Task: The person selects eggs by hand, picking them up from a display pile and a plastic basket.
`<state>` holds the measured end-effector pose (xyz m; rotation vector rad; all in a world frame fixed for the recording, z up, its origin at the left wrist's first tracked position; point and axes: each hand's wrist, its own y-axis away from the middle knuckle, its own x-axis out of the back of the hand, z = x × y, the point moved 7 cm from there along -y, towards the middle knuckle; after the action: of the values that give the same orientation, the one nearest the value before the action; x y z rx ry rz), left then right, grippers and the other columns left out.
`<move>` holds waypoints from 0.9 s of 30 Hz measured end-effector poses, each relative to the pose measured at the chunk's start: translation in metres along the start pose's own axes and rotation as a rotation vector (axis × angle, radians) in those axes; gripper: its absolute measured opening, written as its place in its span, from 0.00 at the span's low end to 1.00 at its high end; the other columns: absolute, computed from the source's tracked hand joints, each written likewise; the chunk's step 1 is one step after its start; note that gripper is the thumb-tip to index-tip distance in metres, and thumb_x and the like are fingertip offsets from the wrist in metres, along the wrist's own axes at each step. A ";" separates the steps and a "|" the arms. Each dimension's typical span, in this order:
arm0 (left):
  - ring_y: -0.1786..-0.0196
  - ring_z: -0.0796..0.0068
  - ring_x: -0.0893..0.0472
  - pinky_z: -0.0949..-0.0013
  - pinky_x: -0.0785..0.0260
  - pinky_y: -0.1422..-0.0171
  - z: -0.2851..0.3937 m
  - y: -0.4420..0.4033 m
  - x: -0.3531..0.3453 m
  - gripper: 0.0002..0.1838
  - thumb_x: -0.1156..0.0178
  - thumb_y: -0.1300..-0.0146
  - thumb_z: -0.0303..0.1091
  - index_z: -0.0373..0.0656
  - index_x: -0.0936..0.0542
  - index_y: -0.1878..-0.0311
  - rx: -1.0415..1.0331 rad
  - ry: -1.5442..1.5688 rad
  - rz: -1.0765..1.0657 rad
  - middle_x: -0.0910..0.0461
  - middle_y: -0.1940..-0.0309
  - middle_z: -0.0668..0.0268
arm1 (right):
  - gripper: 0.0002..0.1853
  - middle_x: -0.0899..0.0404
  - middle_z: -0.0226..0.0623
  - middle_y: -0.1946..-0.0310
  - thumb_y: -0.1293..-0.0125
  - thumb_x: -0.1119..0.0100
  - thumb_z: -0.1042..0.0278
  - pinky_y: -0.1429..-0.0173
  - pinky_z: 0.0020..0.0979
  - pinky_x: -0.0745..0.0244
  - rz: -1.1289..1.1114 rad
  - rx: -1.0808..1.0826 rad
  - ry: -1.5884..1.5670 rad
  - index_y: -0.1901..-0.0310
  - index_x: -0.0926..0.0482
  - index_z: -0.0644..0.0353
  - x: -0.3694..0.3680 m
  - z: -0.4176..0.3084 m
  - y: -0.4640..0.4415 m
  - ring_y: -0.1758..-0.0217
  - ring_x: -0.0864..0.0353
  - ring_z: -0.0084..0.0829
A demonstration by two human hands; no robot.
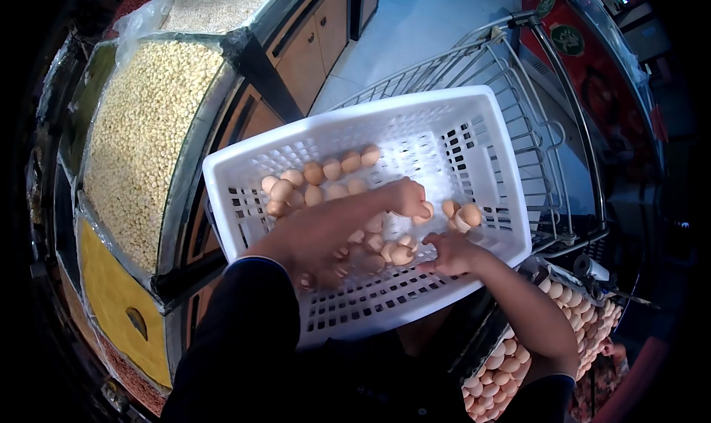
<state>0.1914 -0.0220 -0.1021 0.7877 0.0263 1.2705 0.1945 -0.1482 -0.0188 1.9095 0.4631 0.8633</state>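
Note:
A white plastic basket (pixel 354 118) with slotted walls holds many brown eggs (pixel 312 173). My left hand (pixel 404 196) reaches across its middle, fingers curled around an egg (pixel 423 213). My left forearm hides part of the eggs beneath it. Over the near right side of the basket is my right hand (pixel 453 254), its thumb and a finger spread apart and nothing visible between them. Close beside those fingertips lies an egg (pixel 402 255) in a small cluster. Beyond the right hand, a few eggs (pixel 469 215) rest together against the right side.
A metal shopping cart (pixel 529 119) stands behind and right of the basket. Many more eggs (pixel 496 378) are piled at the lower right. Bins of pale beans (pixel 141 134) line the left, above wooden cabinets (pixel 315 45). A red cooler (pixel 585 60) stands at the upper right.

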 end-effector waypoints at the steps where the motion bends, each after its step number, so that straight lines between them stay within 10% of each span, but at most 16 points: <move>1: 0.65 0.71 0.21 0.66 0.28 0.62 0.005 0.025 0.022 0.25 0.37 0.49 0.51 0.42 0.20 0.54 0.108 0.201 -0.076 0.21 0.67 0.61 | 0.49 0.29 0.53 0.42 0.49 0.37 0.34 0.35 0.41 0.35 -0.114 -0.034 -0.063 0.34 0.38 0.62 -0.007 -0.009 -0.013 0.38 0.29 0.48; 6: 0.63 0.78 0.23 0.74 0.31 0.63 0.039 0.121 0.093 0.27 0.41 0.41 0.46 0.39 0.27 0.44 0.124 0.619 -0.042 0.23 0.60 0.63 | 0.59 0.33 0.54 0.39 0.57 0.30 0.33 0.44 0.39 0.28 -0.224 -0.149 -0.110 0.31 0.47 0.64 -0.055 -0.011 -0.111 0.42 0.26 0.43; 15: 0.50 0.66 0.20 0.70 0.26 0.44 0.018 0.248 0.100 0.28 0.46 0.36 0.42 0.34 0.36 0.39 -0.343 1.463 0.227 0.27 0.48 0.54 | 0.26 0.27 0.48 0.49 0.55 0.32 0.61 0.74 0.30 0.26 -0.252 -0.317 -0.415 0.53 0.22 0.66 -0.060 -0.028 -0.112 0.60 0.20 0.37; 16: 0.50 0.65 0.20 0.67 0.24 0.44 0.019 0.255 0.100 0.31 0.46 0.37 0.44 0.33 0.38 0.37 -0.308 1.475 0.271 0.30 0.44 0.51 | 0.31 0.27 0.48 0.48 0.53 0.36 0.61 0.61 0.38 0.23 -0.321 0.124 0.264 0.45 0.27 0.64 -0.054 -0.061 -0.100 0.50 0.23 0.43; 20: 0.54 0.65 0.18 0.68 0.20 0.53 0.015 0.266 0.103 0.33 0.47 0.36 0.47 0.33 0.40 0.35 -0.411 1.614 0.345 0.28 0.46 0.47 | 0.34 0.29 0.49 0.43 0.49 0.40 0.54 0.31 0.51 0.47 -0.133 -0.373 -0.024 0.40 0.30 0.60 -0.052 -0.057 -0.103 0.26 0.53 0.48; 27: 0.61 0.65 0.17 0.71 0.19 0.66 -0.001 0.250 0.099 0.35 0.49 0.35 0.50 0.34 0.42 0.34 -0.514 1.809 0.279 0.26 0.49 0.45 | 0.42 0.28 0.47 0.43 0.53 0.35 0.40 0.33 0.44 0.37 -0.049 -0.316 0.196 0.41 0.29 0.63 -0.054 -0.055 -0.102 0.27 0.49 0.48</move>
<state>0.0137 0.0821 0.0713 -0.9973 1.0119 1.7572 0.1219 -0.1012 -0.1123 1.5273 0.4586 1.0310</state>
